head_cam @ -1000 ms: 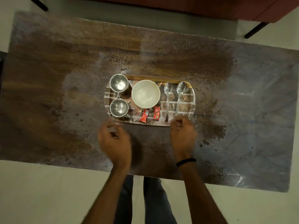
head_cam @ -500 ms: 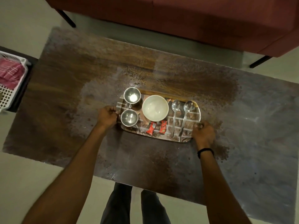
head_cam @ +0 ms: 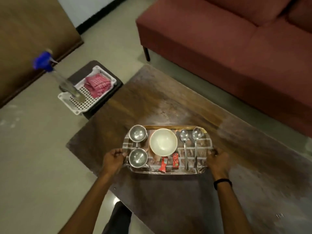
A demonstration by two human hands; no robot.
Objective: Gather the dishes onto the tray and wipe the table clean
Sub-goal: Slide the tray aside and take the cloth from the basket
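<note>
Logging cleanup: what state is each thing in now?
Brick-patterned tray: loaded, held at both ends.
Left hand: grips tray's left edge.
Right hand: grips tray's right edge.
Far steel cup: upright, empty.
Near steel cup: upright, empty.
White round bowl: upright, empty.
Pink striped cloth: folded.

The tray between the left fingers and the right fingers has a brick pattern, brown-grey with pale lines. Just beside the left fingers the cups are shiny silver. The bowl is cream, the spoons near the right fingers are silver, and the sachets are red. The table is dark brown with wood grain. Far beyond the left fingers the basket is white and the cloth is red with pale checks.
</note>
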